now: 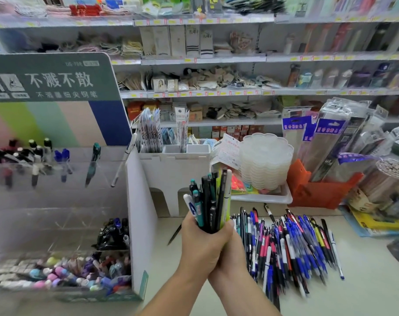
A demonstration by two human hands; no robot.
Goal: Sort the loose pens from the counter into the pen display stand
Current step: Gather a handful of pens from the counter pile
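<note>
Both hands grip one upright bundle of pens, mostly black and teal with a yellow-green one, held above the counter in the middle of the view. My left hand wraps the bundle's lower end from the left. My right hand lies behind and under it on the right. A big pile of loose pens, mostly blue, black and pink, lies on the counter to the right. The pen display stand, with clear tiers and a green header, stands at the left and holds several pens.
A white cardboard rack with packaged refills stands behind my hands. A single dark pen lies at its foot. Stacked clear trays, an orange holder with packaged goods and a pencil tub crowd the back right. Store shelves fill the background.
</note>
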